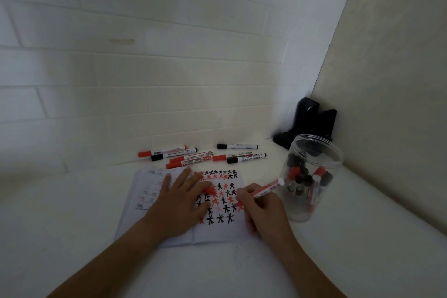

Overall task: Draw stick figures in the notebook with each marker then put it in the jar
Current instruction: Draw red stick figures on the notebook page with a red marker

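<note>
The red whiteboard marker [262,190] is slanting across the right page of the open notebook [217,230], its tip down among the red and black stick figures [222,197] and its white tail pointing toward the clear plastic jar [312,176]. The right hand [263,210] is pinching the barrel low, near the tip, and appears to be drawing a red figure at the page's right edge. The left hand [181,203] is lying flat with fingers spread over the notebook's middle, pressing it down; a small red piece, probably the marker's cap [210,190], is showing at its fingertips, though whether they are gripping it is unclear.

To do this stroke well, the left hand should be holding the pages firmly while the right is keeping short, light lines inside the free gap, clear of neighbouring figures. The cap will likely need refitting before the marker goes into the jar, which is standing just beside the notebook toward the surface's right edge, already holding several markers. Seven more markers [200,156] are lying along the far edge by the tiled wall [145,68], and a black object [309,121] is sitting in the far right corner.
</note>
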The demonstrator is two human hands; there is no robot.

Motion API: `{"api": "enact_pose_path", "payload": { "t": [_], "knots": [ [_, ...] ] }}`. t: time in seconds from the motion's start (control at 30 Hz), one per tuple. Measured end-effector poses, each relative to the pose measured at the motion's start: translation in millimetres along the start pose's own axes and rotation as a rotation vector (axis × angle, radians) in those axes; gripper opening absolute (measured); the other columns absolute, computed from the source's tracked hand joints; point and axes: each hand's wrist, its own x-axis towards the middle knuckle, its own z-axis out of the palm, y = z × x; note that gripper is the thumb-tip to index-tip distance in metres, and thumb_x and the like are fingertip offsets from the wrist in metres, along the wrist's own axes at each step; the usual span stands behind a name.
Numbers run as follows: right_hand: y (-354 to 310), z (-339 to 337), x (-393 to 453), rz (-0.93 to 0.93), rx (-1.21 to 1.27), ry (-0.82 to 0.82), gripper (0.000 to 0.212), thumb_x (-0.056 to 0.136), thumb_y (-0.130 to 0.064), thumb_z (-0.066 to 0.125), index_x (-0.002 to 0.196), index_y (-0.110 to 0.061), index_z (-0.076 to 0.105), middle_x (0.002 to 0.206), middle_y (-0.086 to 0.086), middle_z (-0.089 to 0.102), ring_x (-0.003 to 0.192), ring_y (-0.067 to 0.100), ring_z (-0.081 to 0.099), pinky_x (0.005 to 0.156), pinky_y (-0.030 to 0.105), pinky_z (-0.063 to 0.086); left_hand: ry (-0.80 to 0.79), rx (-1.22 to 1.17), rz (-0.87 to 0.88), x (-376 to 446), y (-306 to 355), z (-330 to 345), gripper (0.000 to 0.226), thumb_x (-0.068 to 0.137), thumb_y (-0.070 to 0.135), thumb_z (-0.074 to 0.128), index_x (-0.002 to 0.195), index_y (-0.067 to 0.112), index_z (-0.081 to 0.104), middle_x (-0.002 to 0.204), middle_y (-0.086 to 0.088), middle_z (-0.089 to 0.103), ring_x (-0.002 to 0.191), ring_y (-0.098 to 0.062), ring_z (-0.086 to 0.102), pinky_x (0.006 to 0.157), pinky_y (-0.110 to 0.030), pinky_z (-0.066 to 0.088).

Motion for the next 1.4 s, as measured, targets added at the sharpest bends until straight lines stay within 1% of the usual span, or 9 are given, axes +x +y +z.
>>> {"api": "enact_pose_path", "payload": {
  "t": [0.07, 0.17, 0.23, 0.37, 0.53, 0.87, 1.1, 1.27, 1.4],
  "knots": [
    [0, -2, -2, -0.002, -0.034, 0.023, 0.026, 0.099, -0.042, 0.061, 0.084, -0.021, 0.063, 0.049, 0.008, 0.058, 0.035, 0.021, 0.053, 0.038, 0.027, 0.044, -0.002, -0.006, 0.000, 0, 0, -1, 0.068, 0.089, 0.071, 0.006, 0.151, 0.046, 0.014, 0.164, 0.012, 0.002, 0.149, -0.011, -0.018, 0.120, -0.055, -0.006],
    [-2, -4, 1, 0.030, -0.017, -0.016, 0.004, 0.101, -0.021, 0.060, 0.098, -0.023, 0.058, 0.067, 0.011, 0.070, 0.039, 0.029, 0.061, 0.037, 0.025, 0.044, -0.005, -0.008, 0.003, -1, 0, -1, 0.067, 0.089, 0.071, 0.007, 0.151, 0.046, 0.014, 0.164, 0.012, 0.003, 0.149, -0.010, -0.017, 0.120, -0.055, -0.006],
    [-3, -6, 2, 0.040, -0.038, -0.034, 0.009, 0.098, -0.021, 0.063, 0.090, -0.020, 0.059, 0.072, 0.011, 0.071, 0.040, 0.029, 0.063, 0.036, 0.025, 0.043, -0.006, -0.005, 0.003, -1, 0, -1, 0.067, 0.090, 0.071, 0.007, 0.151, 0.046, 0.014, 0.164, 0.012, 0.003, 0.149, -0.011, -0.017, 0.120, -0.055, -0.006],
    [-2, -5, 0, 0.072, -0.097, -0.006, 0.024, 0.093, -0.033, 0.070, 0.074, -0.023, 0.060, 0.056, 0.014, 0.064, 0.034, 0.026, 0.056, 0.035, 0.023, 0.040, -0.003, -0.016, 0.005, 0, 0, -2, 0.068, 0.089, 0.072, 0.008, 0.151, 0.045, 0.016, 0.164, 0.012, 0.004, 0.149, -0.011, -0.016, 0.120, -0.054, -0.008],
    [3, -3, -1, 0.098, -0.088, 0.059, 0.028, 0.092, -0.024, 0.068, 0.072, -0.022, 0.049, 0.047, 0.010, 0.058, 0.034, 0.029, 0.057, 0.035, 0.024, 0.042, -0.006, -0.023, 0.006, 0, 0, -2, 0.067, 0.090, 0.071, 0.012, 0.151, 0.045, 0.017, 0.164, 0.012, 0.004, 0.150, -0.011, -0.015, 0.120, -0.055, -0.008],
    [3, -2, -3, 0.076, -0.163, 0.022, 0.026, 0.092, -0.020, 0.067, 0.073, -0.018, 0.050, 0.047, 0.009, 0.057, 0.034, 0.024, 0.055, 0.036, 0.024, 0.041, 0.009, -0.017, -0.001, 1, 0, -1, 0.071, 0.086, 0.074, 0.007, 0.150, 0.046, 0.019, 0.164, 0.013, 0.007, 0.150, -0.011, -0.013, 0.120, -0.054, -0.006],
    [8, -3, -2, 0.111, -0.140, 0.091, 0.027, 0.087, -0.022, 0.068, 0.073, -0.014, 0.046, 0.044, 0.010, 0.056, 0.033, 0.028, 0.058, 0.035, 0.027, 0.043, 0.017, -0.031, 0.005, 0, 1, -2, 0.071, 0.087, 0.073, 0.007, 0.150, 0.045, 0.020, 0.164, 0.013, 0.007, 0.150, -0.011, -0.013, 0.120, -0.054, -0.005],
    [5, -1, -2, 0.080, -0.162, 0.046, 0.027, 0.094, -0.026, 0.067, 0.075, -0.017, 0.049, 0.046, 0.008, 0.059, 0.033, 0.022, 0.057, 0.036, 0.024, 0.042, 0.012, -0.010, 0.001, -1, 1, -2, 0.060, 0.095, 0.067, 0.018, 0.151, 0.044, 0.018, 0.164, 0.013, 0.006, 0.150, -0.011, -0.014, 0.121, -0.054, -0.005],
    [4, -2, -2, 0.091, -0.158, 0.040, 0.030, 0.084, -0.022, 0.067, 0.067, -0.022, 0.042, 0.052, 0.010, 0.061, 0.030, 0.022, 0.051, 0.033, 0.022, 0.037, 0.005, -0.041, 0.007, -1, 0, -3, 0.059, 0.096, 0.065, 0.022, 0.151, 0.044, 0.019, 0.164, 0.013, 0.007, 0.150, -0.011, -0.014, 0.121, -0.053, -0.007]
  ]
}}
